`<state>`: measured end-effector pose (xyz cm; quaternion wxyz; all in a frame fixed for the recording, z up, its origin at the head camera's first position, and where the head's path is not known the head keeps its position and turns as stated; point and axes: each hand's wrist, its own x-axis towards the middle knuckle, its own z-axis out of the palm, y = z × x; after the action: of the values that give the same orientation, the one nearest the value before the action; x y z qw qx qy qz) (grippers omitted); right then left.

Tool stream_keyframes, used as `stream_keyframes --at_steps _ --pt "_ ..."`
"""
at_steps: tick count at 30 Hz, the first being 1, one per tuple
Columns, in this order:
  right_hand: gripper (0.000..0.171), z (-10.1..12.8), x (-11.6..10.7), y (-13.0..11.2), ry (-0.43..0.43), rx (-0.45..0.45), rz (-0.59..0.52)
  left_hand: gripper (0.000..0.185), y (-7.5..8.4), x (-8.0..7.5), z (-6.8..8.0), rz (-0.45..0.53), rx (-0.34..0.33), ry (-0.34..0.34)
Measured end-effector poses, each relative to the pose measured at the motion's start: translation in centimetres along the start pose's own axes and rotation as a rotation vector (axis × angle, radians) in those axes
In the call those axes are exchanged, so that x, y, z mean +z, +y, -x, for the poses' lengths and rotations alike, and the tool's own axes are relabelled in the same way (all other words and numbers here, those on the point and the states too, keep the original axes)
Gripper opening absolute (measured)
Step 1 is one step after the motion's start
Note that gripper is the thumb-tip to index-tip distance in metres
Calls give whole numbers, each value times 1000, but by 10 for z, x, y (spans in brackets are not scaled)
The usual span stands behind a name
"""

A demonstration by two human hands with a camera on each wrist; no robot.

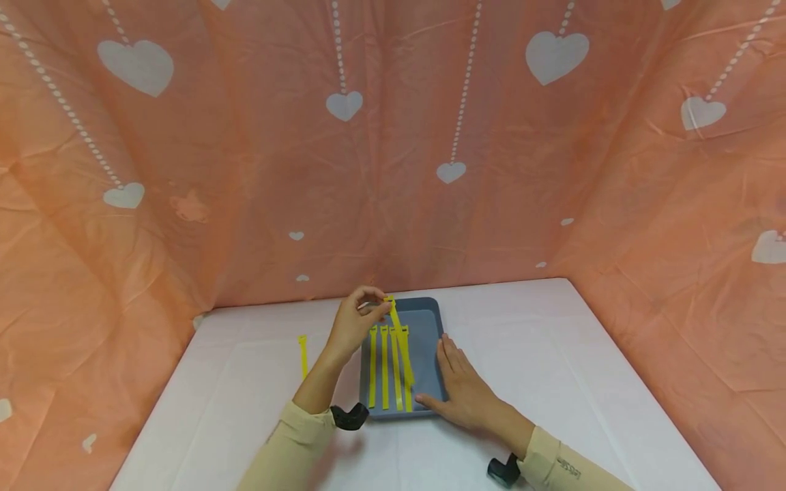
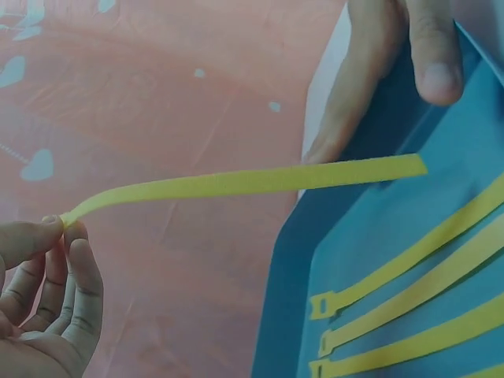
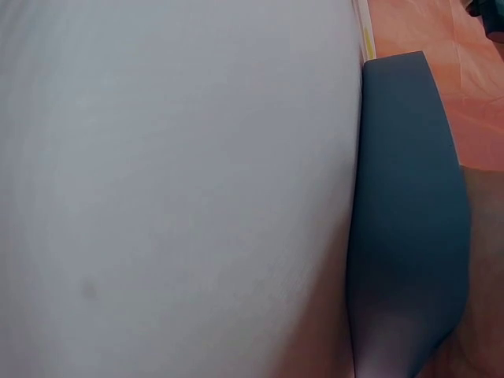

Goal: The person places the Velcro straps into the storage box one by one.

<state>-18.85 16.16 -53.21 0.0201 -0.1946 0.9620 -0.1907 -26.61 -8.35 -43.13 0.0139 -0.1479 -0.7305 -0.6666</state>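
Note:
My left hand point(image 1: 353, 324) pinches the slotted head of a yellow hook-and-loop cable tie point(image 1: 402, 344) between thumb and fingertips. In the left wrist view this tie point(image 2: 260, 181) stretches from the left hand point(image 2: 51, 307) over the tray, its free end near the right thumb. Below it, several similar yellow cable ties point(image 1: 385, 368) lie side by side lengthwise in the blue-grey tray point(image 1: 424, 314), slotted heads at the far end. With straight fingers, my right hand point(image 1: 469, 399) rests along the tray's right edge, thumb at the near right corner.
Left of the tray, another yellow cable tie point(image 1: 303, 354) lies on the white tablecloth point(image 1: 245, 382), partly hidden by the left forearm. A pink curtain with white hearts point(image 1: 399, 204) hangs behind the table and at both sides. The right wrist view mostly shows tablecloth and the tray's outer wall point(image 3: 409, 197).

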Motion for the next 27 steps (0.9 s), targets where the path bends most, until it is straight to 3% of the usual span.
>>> stream_keyframes --at_steps 13,27 --pt "119 0 1 -1 11 0 -19 19 -20 14 -6 37 -81 -27" --pt "119 0 1 1 5 8 -11 17 -40 23 -15 -47 -90 -41"
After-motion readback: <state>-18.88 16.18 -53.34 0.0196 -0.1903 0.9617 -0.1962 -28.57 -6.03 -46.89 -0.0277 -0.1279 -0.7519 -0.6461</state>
